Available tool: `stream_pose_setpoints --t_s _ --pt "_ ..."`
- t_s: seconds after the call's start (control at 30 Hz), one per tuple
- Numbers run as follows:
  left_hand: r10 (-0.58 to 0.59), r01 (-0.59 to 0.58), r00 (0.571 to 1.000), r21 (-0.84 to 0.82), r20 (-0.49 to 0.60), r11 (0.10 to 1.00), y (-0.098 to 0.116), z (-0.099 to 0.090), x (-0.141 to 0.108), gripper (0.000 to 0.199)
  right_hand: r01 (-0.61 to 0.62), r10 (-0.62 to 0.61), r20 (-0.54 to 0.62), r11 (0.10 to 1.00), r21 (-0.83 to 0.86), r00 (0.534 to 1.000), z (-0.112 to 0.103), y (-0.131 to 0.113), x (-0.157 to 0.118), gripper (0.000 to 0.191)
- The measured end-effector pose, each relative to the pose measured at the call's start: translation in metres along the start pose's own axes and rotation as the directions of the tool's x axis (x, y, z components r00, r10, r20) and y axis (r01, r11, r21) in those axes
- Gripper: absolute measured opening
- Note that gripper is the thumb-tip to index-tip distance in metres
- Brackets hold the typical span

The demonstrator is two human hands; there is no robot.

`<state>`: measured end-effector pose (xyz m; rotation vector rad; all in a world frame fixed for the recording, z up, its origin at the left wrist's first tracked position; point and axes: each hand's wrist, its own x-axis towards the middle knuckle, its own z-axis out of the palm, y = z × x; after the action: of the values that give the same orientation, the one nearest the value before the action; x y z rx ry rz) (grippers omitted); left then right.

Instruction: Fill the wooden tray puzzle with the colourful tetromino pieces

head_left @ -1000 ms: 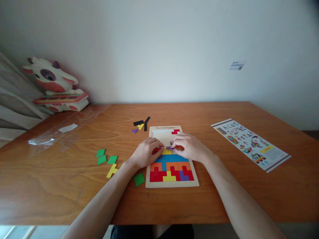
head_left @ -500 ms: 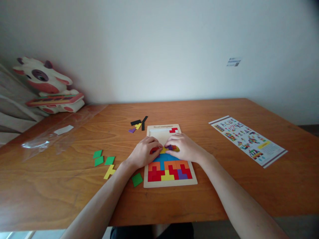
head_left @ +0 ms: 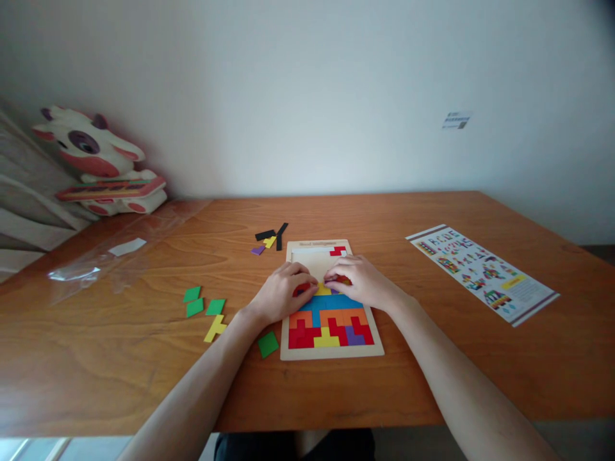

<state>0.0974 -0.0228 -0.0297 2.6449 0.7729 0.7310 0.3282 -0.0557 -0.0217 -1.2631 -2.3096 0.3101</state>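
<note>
A light wooden puzzle board lies on the table, its lower part filled with red, yellow, purple, orange and blue pieces. Over its left middle my left hand is closed, thumb and fingertips bent together beside a yellow piece; what they grip, if anything, is hidden. My right hand is closed across the board's right side, with a purple puzzle piece at the pinched thumb and fingertips. Red shows partly under both hands. One red piece sits in the board's upper right corner; the bare tray shows beside it.
Left of the board lie several green pieces and a yellow T-shaped piece. Black strips, a yellow and a purple piece lie behind. A printed sheet is at right; clear plastic wrap and a cow toy at left.
The whole view has shifted slightly. My right fingertips have drawn a little away from the left ones, and more of the yellow piece shows between the hands.
</note>
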Motion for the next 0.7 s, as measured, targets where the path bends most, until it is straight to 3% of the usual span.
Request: stream_pose_setpoints --t_s 0.23,0.47,0.7 --pt "-0.002 0.002 1.000 0.010 0.018 1.000 -0.0006 -0.0003 -0.0002 0.019 0.026 -0.028 0.023 0.995 0.100 0.999 -0.0029 0.0003 -0.0007 0.015" --pt "0.005 -0.005 1.000 0.005 0.004 1.000 -0.0009 0.0005 -0.0002 0.019 -0.026 0.024 0.017 0.987 0.156 1.000 -0.0018 0.0001 -0.0012 0.016" --pt "-0.055 0.051 0.995 -0.062 -0.078 0.997 -0.0054 -0.0089 0.0002 0.020 -0.097 0.130 -0.132 0.968 0.229 0.983 -0.0003 0.0032 0.0003 0.023"
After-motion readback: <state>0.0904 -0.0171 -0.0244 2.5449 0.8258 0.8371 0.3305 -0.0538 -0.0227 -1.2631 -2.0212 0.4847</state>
